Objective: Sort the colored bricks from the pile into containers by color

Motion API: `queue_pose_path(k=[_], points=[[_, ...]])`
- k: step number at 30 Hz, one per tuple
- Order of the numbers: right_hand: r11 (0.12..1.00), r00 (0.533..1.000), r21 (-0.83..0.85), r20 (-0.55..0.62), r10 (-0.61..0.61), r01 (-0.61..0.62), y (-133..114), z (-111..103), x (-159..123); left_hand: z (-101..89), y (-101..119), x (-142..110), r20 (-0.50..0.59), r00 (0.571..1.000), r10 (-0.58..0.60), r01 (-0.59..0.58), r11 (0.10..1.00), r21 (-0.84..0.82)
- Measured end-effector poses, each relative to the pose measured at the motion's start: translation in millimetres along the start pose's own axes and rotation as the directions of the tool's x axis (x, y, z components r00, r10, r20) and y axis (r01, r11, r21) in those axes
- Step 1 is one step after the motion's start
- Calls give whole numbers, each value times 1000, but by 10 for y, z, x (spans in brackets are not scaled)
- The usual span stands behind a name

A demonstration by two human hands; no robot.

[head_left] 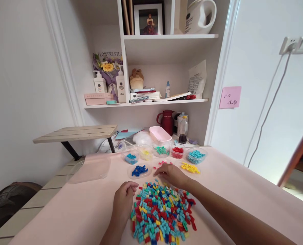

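Mixed brick pile [163, 211] sits on the pink-covered table [72, 207]; all places below are given relative to it.

Done: eight single-colour groups lie beyond the pile. Nearer row: dark blue bricks [139, 170], pink bricks [162, 163] (partly hidden), yellow bricks [190, 167]. Farther row: blue bricks [131, 158], pale yellow bricks [146, 153], green bricks [161, 150], red bricks [177, 152], turquoise bricks [196, 155].

Left: most of the work, in my judgement. The pile looks far larger than any group, with turquoise, red, yellow, green and blue jumbled together.

Hands: left hand [124, 198] is at the pile's left edge, fingers loosely bent; cannot tell whether it grips anything. Right hand [170, 174] is over the pile's far edge, just this side of the pink bricks, fingers pointing down; its grip is hidden, cannot tell.
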State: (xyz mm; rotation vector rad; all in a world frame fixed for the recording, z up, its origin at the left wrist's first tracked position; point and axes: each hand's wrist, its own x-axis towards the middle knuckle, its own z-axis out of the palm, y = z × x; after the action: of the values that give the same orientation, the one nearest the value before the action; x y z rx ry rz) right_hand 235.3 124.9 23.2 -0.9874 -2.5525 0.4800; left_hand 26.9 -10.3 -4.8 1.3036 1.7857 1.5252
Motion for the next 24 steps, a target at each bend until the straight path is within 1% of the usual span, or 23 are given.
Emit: queue_pose_path(k=[3,6,9,12,16,24], points=[[991,994,-91,59,-93,98,-96,-23,-13,2,-13,4,4,1000,1,-1,1000,-2],[970,990,-210,96,-105,123,-195,-35,-41,0,-14,1,5,1000,6,-6,1000,-3],[954,990,-272,98,-105,128,-237,-47,-61,-5,-11,-4,8,1000,11,-11,1000,-2],[950,992,-292,88,-90,112,-225,-59,-69,-10,2,-8,8,1000,11,-11,1000,-5],[954,998,-296,58,-38,53,-182,-55,-80,-12,34,-12,4,1000,7,-7,1000,-17],[976,999,-213,-2,47,-46,-120,-20,-97,-14,62,-17,-9,1000,6,-6,1000,-14]])
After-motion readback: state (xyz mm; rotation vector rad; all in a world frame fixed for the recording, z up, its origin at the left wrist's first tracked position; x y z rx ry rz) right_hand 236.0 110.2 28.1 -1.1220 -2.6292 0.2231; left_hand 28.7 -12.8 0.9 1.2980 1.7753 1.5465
